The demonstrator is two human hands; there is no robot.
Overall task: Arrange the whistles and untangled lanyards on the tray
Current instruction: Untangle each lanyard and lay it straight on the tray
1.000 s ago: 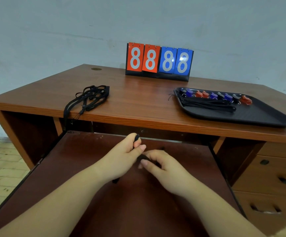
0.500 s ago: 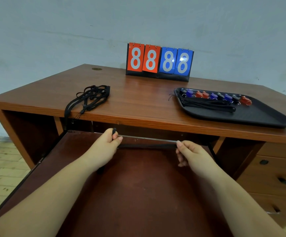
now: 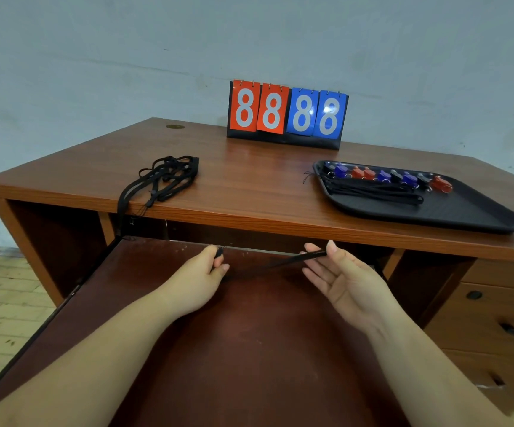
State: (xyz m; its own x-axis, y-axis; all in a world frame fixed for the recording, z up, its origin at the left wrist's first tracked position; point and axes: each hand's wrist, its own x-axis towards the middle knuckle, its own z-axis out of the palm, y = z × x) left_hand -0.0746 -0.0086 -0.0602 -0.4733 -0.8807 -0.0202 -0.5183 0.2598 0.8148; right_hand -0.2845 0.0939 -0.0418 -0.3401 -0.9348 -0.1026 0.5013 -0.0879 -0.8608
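Observation:
A single black lanyard (image 3: 283, 262) stretches between my hands above the pulled-out shelf. My left hand (image 3: 201, 274) pinches its clip end. My right hand (image 3: 337, 275), palm up, pinches the other end between thumb and forefinger. On the desk's right stands a black tray (image 3: 471, 215) with a row of several red, blue and black whistles (image 3: 385, 177) along its far edge and straightened lanyards (image 3: 372, 192) laid in front of them. A tangled bunch of black lanyards (image 3: 166, 177) lies on the desk's left, one loop hanging over the front edge.
A flip scoreboard (image 3: 286, 114) showing 88 88 stands at the back of the wooden desk (image 3: 249, 186). The brown pull-out shelf (image 3: 218, 349) lies under my forearms. Drawers (image 3: 495, 318) sit at lower right. A grey wall is behind the desk.
My hands moved apart from a close grip and drew the lanyard out straight. Since half a second ago my right hand has turned palm up and risen slightly.

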